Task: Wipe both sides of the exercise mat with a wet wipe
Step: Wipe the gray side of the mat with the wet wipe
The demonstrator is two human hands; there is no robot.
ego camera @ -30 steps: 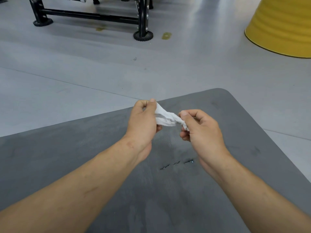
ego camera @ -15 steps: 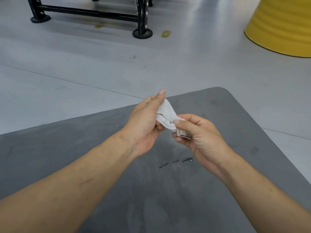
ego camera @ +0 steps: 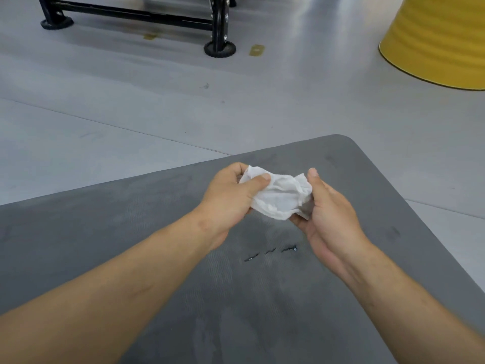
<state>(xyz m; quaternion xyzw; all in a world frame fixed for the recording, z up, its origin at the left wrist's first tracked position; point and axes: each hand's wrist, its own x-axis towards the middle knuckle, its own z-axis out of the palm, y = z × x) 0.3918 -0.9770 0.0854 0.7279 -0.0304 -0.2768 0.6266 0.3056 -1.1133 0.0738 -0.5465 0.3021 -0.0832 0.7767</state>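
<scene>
- The wet wipe (ego camera: 278, 195) is hanging crumpled and partly spread between the two hands, held in the air just above the far part of the exercise mat (ego camera: 262, 298).
- Its long axis is running left to right across the view, with the lower edge sagging toward the right.
- The left hand (ego camera: 228, 198) is pinching the wipe's left end, thumb lying on top and fingers curled behind it.
- The right hand (ego camera: 328, 214) is holding the right end, fingers cupping it from beneath and thumb standing up along its edge.
- The grey mat is lying flat on the floor (ego camera: 131, 114), its rounded corner pointing away and to the right; its far edge is slanting down to the left, and both edges run out of view, so its long axis cannot be told.
- Three short dark slits (ego camera: 270, 252) are showing in the mat below the hands.
- A black frame (ego camera: 217, 24) is standing on the floor beyond, and a yellow drum (ego camera: 441, 40) is sitting at the far right.
</scene>
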